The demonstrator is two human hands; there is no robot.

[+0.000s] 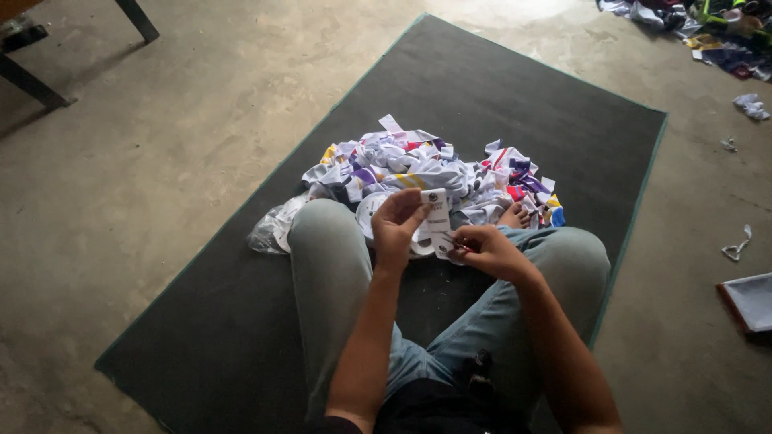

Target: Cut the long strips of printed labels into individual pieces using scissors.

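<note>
Left hand [396,221] pinches the white tag [437,219] upright at chest level above the lap, steadying it. Right hand [488,251] closes on its lower end, seemingly with a small tool. The sock pile [418,173] waits ahead on the mat [523,96].

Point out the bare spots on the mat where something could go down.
The dark mat is bare beyond the pile of white and coloured cloth pieces, up to its far edge. Another bare strip lies by the left knee, toward the mat's near-left corner. It is crowded between pile and knees, where the left hand and right hand hold a white tag.
</note>
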